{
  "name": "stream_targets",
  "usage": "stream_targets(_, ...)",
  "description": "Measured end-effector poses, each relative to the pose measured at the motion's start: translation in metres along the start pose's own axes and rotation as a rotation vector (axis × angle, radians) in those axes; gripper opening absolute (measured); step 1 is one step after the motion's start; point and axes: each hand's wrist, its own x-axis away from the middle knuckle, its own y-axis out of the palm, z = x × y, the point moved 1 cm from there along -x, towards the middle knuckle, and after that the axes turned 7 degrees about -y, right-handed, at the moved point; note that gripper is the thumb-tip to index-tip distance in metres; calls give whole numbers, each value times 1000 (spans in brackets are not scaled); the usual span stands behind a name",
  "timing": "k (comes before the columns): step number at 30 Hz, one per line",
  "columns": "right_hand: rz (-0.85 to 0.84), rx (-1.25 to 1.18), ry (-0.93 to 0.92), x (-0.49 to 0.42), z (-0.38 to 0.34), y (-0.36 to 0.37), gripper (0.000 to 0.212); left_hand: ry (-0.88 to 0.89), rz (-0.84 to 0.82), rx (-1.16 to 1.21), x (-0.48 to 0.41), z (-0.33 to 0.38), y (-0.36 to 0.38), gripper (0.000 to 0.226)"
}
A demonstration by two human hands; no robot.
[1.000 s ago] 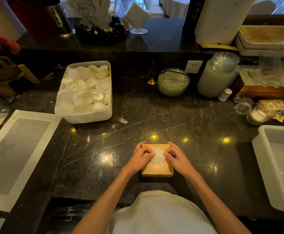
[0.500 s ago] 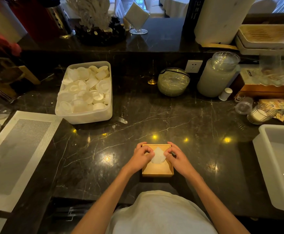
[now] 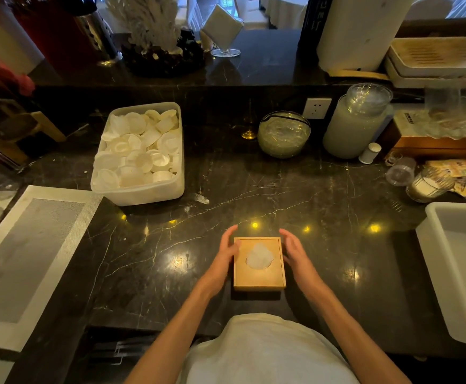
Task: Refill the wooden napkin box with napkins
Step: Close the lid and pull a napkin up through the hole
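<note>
The square wooden napkin box [image 3: 259, 278] sits on the dark marble counter near the front edge. A white napkin [image 3: 259, 257] sticks up through the round hole in its lid. My left hand [image 3: 226, 256] lies flat along the box's left side, fingers straight and touching the wood. My right hand [image 3: 295, 254] hovers just off the box's right side, fingers straight and apart. Neither hand holds anything.
A white plastic tub of small white dishes [image 3: 140, 156] stands at the back left. A grey mat [image 3: 29, 250] lies at the left, a grey bin [image 3: 459, 273] at the right. A glass bowl [image 3: 283, 134], a tall jar [image 3: 356, 123] and small jars line the back.
Both hands have lifted off the napkin on the lid and moved out to the box's left and right sides. The napkin now stands uncovered in the hole.
</note>
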Motion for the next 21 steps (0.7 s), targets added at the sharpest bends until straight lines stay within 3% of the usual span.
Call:
stream_targets(3,-1,-381,166,7,10,0,63,-122,10,231,7,-7,2,60)
stream_targets(6,-74,-372,250,11,15,5,68,-154,-46,224,18,-3,13,43)
stream_targets(12,-81,-407,269,9,16,6,70,-141,-69,268,19,2,17,39)
stream_targets(21,-76,-404,253,-13,10,18,67,-183,-59,258,-6,3,2,56)
